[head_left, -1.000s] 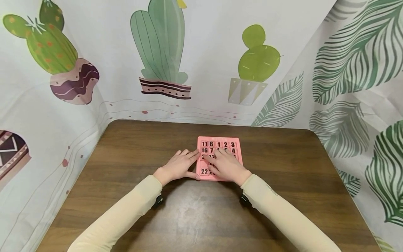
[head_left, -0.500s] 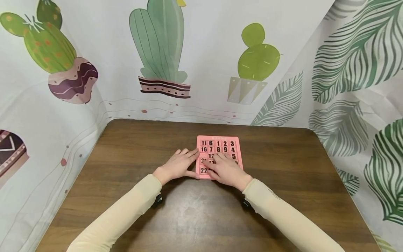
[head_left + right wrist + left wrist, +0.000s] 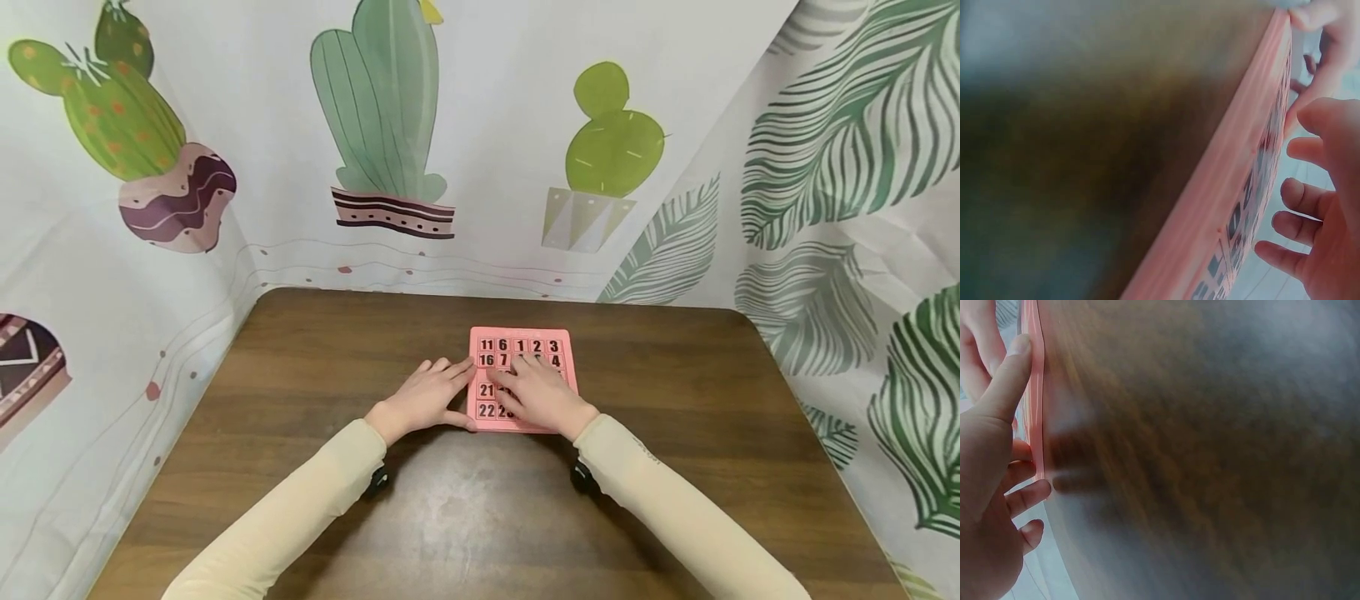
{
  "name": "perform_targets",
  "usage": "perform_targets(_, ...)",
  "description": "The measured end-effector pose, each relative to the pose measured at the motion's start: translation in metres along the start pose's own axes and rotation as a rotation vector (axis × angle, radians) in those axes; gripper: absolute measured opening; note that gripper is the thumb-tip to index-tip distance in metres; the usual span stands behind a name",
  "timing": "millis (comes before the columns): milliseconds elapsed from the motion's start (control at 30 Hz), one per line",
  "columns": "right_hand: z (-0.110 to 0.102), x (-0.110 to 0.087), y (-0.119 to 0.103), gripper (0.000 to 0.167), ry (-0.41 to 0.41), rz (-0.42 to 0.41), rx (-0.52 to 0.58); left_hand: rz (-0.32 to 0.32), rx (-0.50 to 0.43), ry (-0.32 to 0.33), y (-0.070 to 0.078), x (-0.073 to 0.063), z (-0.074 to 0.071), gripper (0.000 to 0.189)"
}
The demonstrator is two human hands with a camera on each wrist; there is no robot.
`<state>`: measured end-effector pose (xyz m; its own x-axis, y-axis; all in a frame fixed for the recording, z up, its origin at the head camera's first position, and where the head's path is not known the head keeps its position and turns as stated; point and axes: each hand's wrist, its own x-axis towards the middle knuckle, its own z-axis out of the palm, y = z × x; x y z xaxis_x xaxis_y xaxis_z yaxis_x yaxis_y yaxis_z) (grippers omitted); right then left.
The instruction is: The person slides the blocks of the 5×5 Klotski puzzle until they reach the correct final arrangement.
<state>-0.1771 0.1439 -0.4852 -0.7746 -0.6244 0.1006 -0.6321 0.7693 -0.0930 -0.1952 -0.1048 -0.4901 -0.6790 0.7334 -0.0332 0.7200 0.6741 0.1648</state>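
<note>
A pink sliding number puzzle point(image 3: 517, 332) lies flat on the table. My left hand point(image 3: 426, 395) steadies its left side, fingertips at the left edge and thumb at the near left corner; the left wrist view shows the thumb against the puzzle's side point(image 3: 1035, 400). Over the tiles lies my right hand point(image 3: 546, 395), fingers loosely bent, the index fingertip by a bare slot in the left column. That slot sits between tile 16 point(image 3: 486, 360) and tile 21 point(image 3: 487, 390). Several middle and right tiles are hidden under this hand. In the right wrist view its fingers point(image 3: 1296, 228) hover close above the numbered face.
The brown wooden table point(image 3: 360, 333) spreads around the puzzle on every side. Behind it hangs a white cloth point(image 3: 495, 125) printed with cacti and leaves. Dark wrist devices point(image 3: 377, 478) show beneath both sleeves.
Tile 21 has slid toward the near edge, which opens the slot below tile 16. My right hand moved nearer with it, then back up over the tiles. My left hand stays put.
</note>
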Motion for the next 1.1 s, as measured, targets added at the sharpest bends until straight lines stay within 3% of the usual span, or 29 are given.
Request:
perform_targets(333, -0.001, 0.011, 0.006, 0.047, -0.076, 0.092, 0.003, 0.009, -0.002, 0.013, 0.002, 0.000, 0.000, 0.105)
perform_targets(600, -0.003, 0.000, -0.004, 0.042, -0.024, 0.008, -0.055, 0.006, 0.008, 0.018, 0.000, 0.001, -0.002, 0.106)
perform_targets(767, -0.006, -0.004, -0.008, 0.040, 0.018, -0.037, -0.032, 0.007, 0.016, 0.019, -0.001, 0.001, -0.002, 0.106)
perform_targets(933, -0.006, 0.006, 0.002, 0.042, -0.009, 0.020, 0.038, 0.004, 0.010, 0.010, -0.001, 0.000, -0.001, 0.106)
perform_targets(1100, -0.005, 0.023, 0.012, 0.046, -0.049, 0.089, 0.037, -0.005, 0.004, -0.002, 0.000, 0.000, 0.001, 0.105)
